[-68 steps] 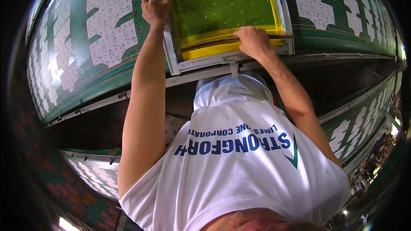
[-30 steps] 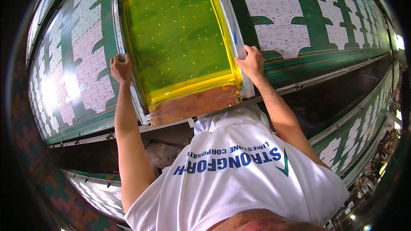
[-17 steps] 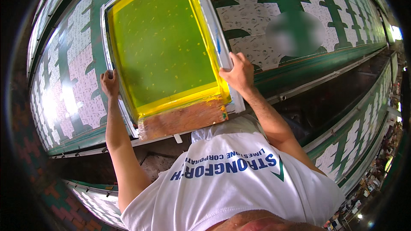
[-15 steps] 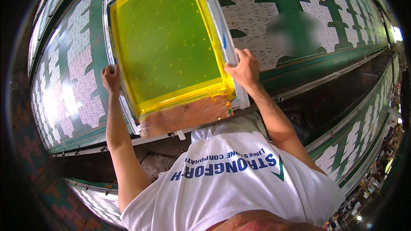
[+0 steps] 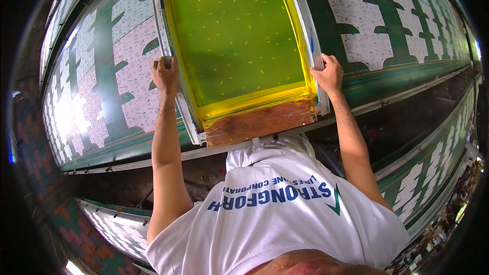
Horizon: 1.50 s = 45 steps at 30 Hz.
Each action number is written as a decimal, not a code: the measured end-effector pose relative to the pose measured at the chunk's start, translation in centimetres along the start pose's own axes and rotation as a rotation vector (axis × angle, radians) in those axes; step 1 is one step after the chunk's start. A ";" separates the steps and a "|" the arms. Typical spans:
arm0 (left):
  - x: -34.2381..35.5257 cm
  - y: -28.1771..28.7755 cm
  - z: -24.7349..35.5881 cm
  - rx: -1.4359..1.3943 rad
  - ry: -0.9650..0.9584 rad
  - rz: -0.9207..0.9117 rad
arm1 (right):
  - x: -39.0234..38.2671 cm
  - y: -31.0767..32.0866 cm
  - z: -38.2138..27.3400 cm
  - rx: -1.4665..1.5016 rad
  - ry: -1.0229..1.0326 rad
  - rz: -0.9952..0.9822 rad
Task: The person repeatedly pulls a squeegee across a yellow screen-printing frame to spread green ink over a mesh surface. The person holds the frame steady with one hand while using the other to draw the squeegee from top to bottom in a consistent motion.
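Note:
A screen-printing frame [image 5: 314,35] lies over the long green table in front of me. Its green mesh [image 5: 239,35] is dotted with small yellow marks and bordered by yellow tape. A worn reddish-brown board [image 5: 262,124] runs across its near end. My left hand [image 5: 166,75] is closed round the left side rail. On the opposite rail, my right hand [image 5: 328,75] grips with thumb and fingers near the lower right corner. Whether the frame rests on the table or hangs just above it, I cannot tell.
Pale printed fabric pieces [image 5: 135,71] lie in rows on the green table [image 5: 104,71], left and right of the frame. A metal rail [image 5: 377,106] follows the table's near edge. Behind me stands another table with similar pieces [image 5: 417,183]. Brick-patterned floor [image 5: 84,234] shows at lower left.
The printing frame has shifted right and slightly away from me, with both hands still on its side rails. More fabric pieces show on its left, fewer on its right.

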State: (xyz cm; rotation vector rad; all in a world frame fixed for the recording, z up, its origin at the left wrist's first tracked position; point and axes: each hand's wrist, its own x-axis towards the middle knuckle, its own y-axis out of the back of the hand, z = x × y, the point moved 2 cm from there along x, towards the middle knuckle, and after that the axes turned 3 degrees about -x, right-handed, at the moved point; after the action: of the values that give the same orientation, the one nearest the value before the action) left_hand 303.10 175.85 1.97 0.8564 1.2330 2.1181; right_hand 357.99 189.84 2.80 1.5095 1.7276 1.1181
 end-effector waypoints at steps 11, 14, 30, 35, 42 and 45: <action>-3.3 -1.3 4.2 0.007 0.018 0.057 | 0.0 1.1 5.4 0.087 0.004 -0.046; -3.6 -1.9 3.6 0.041 0.063 0.021 | 0.0 0.3 5.6 0.087 0.015 -0.073; -4.1 -3.2 3.2 0.012 0.016 0.035 | -12.1 1.9 -11.2 -0.012 1.073 -0.574; -4.1 -3.5 2.7 -0.040 -0.006 0.059 | -12.4 1.4 -12.5 -0.021 0.862 -0.548; -3.9 -3.5 2.8 -0.120 -0.005 0.095 | -13.8 -1.4 -14.4 -0.230 0.690 -0.395; -4.0 -3.5 2.8 -0.154 0.008 0.119 | -13.3 -2.3 -14.8 -0.227 0.703 -0.284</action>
State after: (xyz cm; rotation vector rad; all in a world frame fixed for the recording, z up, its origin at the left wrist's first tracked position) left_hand 308.27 176.05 -1.07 0.8727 1.0296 2.2788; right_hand 346.79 173.70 6.55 0.7314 2.0753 1.7421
